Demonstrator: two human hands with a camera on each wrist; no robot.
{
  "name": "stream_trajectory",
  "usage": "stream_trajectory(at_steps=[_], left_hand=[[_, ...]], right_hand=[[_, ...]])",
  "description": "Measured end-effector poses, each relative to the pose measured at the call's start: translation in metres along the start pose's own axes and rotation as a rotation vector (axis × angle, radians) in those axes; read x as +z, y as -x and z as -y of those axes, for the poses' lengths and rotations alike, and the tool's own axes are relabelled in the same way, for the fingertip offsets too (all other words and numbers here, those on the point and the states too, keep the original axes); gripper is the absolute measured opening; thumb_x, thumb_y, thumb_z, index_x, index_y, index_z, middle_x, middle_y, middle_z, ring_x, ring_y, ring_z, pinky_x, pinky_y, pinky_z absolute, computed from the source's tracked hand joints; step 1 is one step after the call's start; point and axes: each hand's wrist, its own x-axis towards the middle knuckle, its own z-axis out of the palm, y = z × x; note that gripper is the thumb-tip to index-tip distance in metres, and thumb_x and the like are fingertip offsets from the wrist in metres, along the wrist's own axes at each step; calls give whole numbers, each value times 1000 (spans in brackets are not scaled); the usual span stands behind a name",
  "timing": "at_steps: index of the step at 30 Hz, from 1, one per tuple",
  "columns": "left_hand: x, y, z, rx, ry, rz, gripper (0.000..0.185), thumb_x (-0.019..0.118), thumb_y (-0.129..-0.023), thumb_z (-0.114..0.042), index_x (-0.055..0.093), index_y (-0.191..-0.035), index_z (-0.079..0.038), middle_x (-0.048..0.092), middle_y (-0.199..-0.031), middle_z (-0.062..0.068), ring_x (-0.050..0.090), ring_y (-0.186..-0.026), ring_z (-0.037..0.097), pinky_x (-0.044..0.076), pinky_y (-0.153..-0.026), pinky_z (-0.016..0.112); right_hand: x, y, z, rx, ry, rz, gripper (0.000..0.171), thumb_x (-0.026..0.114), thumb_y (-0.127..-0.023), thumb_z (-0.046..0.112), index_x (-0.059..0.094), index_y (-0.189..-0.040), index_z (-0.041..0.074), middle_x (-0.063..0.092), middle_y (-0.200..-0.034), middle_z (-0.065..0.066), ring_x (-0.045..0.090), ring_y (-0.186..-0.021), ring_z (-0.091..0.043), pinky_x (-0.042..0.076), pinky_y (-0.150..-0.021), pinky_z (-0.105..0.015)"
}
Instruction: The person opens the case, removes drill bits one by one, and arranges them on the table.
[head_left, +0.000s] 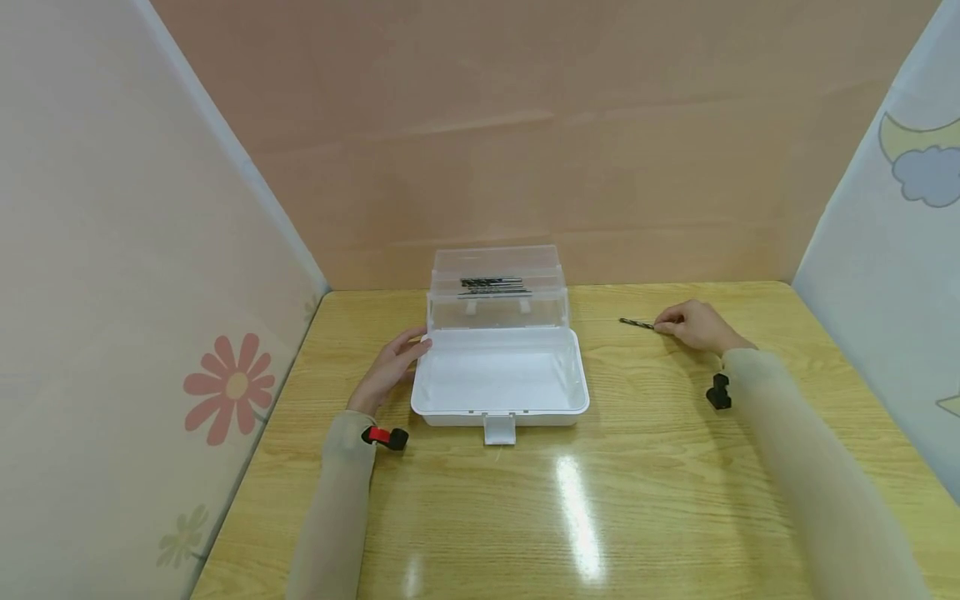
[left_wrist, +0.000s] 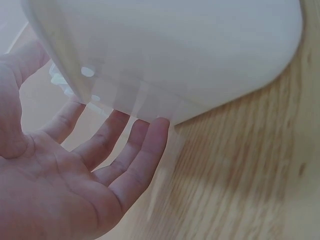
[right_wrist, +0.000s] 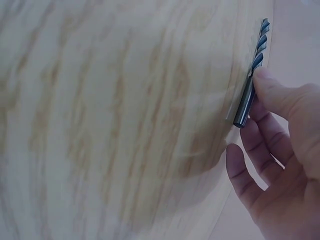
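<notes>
A white plastic storage box (head_left: pixel 498 419) stands with its clear lid raised on the wooden table. At the box's left side, my left hand (head_left: pixel 390 371) holds the wall; in the left wrist view the fingertips (left_wrist: pixel 159 126) touch the outside while the thumb reaches the rim. To the right of the box, my right hand (head_left: pixel 699 325) pinches a dark twist drill bit (right_wrist: pixel 245 97) between thumb and fingers. The bit's fluted end points toward the box in the head view. Several other drill bits (head_left: pixel 495 287) lie in the clear tray at the back.
The white latch (head_left: pixel 499 430) hangs at the box's front. Behind the wooden table (head_left: pixel 480 525) rises a peach-coloured backdrop (head_left: pixel 630 167). Pale patterned panels, one with a pink flower (head_left: pixel 236 386), stand at both sides.
</notes>
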Motion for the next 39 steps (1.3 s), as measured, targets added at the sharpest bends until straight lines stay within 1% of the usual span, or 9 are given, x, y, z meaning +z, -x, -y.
stream_trajectory(at_steps=[6,9,16,20,28,34,39], left_hand=[[-1,0,0,5,-4,4,60,61,-109,-42,45,-162,-18,52,-157,17,57,-136,32,50,-113,54],[-1,1,0,2,-16,6,61,60,-109,-43,44,-163,-18,51,-158,17,56,-137,32,49,-114,55],[-1,2,0,4,-3,19,62,60,-109,-43,43,-163,-18,51,-159,18,56,-137,32,49,-115,55],[0,0,1,-2,4,18,63,62,-109,-43,43,-163,-18,51,-159,17,56,-138,33,50,-115,55],[0,0,1,-7,-3,15,64,63,-108,-44,43,-163,-18,50,-160,16,54,-141,34,47,-117,57],[-1,0,1,-6,-5,6,65,63,-108,-45,43,-163,-18,50,-160,16,54,-141,33,48,-116,57],[-3,2,1,-8,5,11,64,62,-108,-44,43,-163,-18,49,-161,17,53,-141,35,47,-117,56]], right_hand=[[1,0,0,-28,30,-13,29,63,-109,21,76,-123,-1,74,-124,-28,68,-113,-48,52,-98,-67],[1,0,-1,-38,35,-18,28,63,-109,20,76,-123,-1,74,-124,-28,68,-112,-48,52,-98,-67],[3,2,1,-51,49,-23,27,62,-109,18,75,-123,-1,73,-124,-29,69,-111,-47,53,-96,-66],[3,3,0,-59,60,-27,27,62,-109,17,75,-124,-1,73,-124,-29,69,-111,-48,53,-96,-66],[2,1,-2,-77,83,-31,25,62,-108,15,76,-122,-1,75,-121,-28,70,-109,-46,54,-95,-65],[0,0,0,-57,79,-46,26,63,-109,19,77,-122,1,74,-121,-27,70,-108,-45,54,-94,-64],[-5,-2,6,-20,53,-49,32,60,-111,25,75,-127,2,72,-126,-27,67,-112,-45,53,-96,-64]])
